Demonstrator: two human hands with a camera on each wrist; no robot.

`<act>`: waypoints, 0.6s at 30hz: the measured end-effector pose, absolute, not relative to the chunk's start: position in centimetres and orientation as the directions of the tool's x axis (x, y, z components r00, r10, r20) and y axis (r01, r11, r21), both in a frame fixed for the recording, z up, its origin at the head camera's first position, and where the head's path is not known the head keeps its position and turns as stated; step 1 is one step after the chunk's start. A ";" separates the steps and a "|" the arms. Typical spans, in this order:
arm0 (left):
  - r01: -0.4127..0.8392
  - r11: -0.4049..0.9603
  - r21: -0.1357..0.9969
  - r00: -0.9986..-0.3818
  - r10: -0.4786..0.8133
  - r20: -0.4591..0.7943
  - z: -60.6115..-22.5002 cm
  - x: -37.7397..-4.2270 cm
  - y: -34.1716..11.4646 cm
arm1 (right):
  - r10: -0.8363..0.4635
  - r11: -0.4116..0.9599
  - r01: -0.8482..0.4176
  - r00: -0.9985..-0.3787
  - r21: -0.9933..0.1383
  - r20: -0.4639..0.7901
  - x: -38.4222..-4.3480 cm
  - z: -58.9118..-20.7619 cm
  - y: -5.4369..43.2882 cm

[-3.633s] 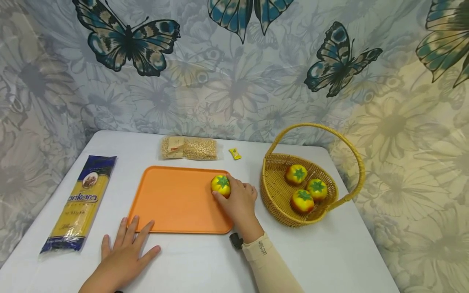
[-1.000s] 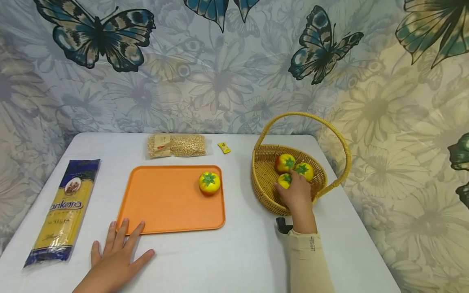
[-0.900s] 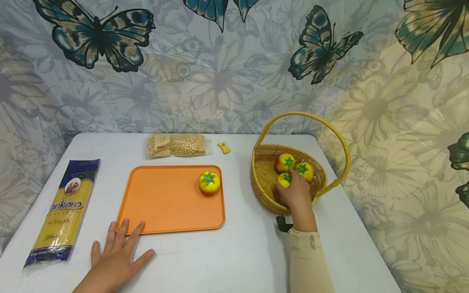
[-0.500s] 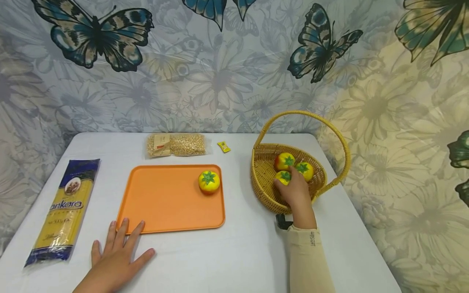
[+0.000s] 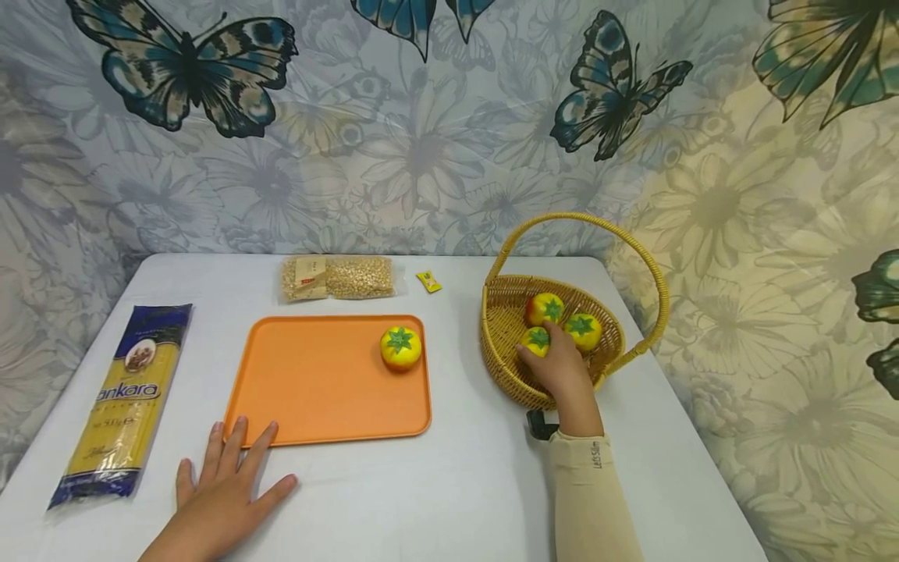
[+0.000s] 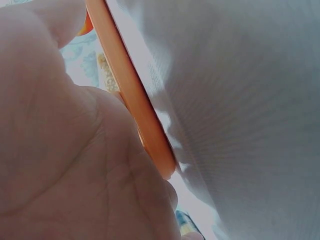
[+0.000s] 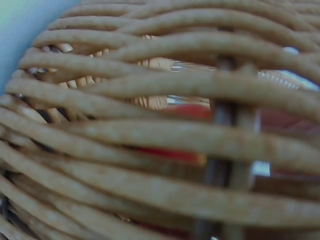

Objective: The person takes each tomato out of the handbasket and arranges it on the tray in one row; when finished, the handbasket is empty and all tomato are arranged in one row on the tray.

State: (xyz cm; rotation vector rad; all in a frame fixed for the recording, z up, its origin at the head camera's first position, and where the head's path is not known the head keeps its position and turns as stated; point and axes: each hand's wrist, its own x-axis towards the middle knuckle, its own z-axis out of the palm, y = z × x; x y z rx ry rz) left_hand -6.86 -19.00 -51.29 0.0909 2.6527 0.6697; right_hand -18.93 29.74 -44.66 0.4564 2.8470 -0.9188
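Observation:
In the head view my right hand (image 5: pixel 559 367) reaches into the yellow wicker basket (image 5: pixel 516 382). Thumb and fingers grip a yellow-red toy fruit (image 5: pixel 537 339) with a green star-shaped leaf cap; its lower part is hidden. Two more such fruits, a rear fruit (image 5: pixel 545 309) and a right-hand fruit (image 5: pixel 584 331), lie beside it. My left hand (image 5: pixel 223 499) is spread flat, fingertips at the near left edge of an orange tray (image 5: pixel 316 382). On that tray's right side sits another toy fruit (image 5: pixel 401 348). The right wrist view is mostly basket weave (image 7: pixel 150 135), with red showing through.
A blue-and-yellow pasta packet (image 5: pixel 126 406) lies at the left. Behind the tray are a clear bag of pale grains (image 5: pixel 344 278) and a small yellow wrapped sweet (image 5: pixel 429 282). The basket's tall handle (image 5: pixel 590 216) arches above it. A butterfly-patterned cloth stands behind the white table (image 5: pixel 421 499).
My right hand has left the fruit on the tray and moved right into the basket. Lately it has shifted slightly left with the gripped fruit. My left hand keeps its place by the tray.

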 end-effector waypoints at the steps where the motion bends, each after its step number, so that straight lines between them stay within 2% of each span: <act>1: -0.034 0.883 0.468 -0.918 0.158 -0.365 -51.3 -6.9 -19.0 | 0.246 0.774 0.315 -0.949 -0.550 -0.197 -18.9 -44.7 29.7; 18: -0.044 0.877 0.478 -0.913 0.159 -0.376 -51.3 -6.9 -19.1 | 0.246 0.781 0.262 -0.963 -0.567 -0.107 -18.6 -43.8 29.3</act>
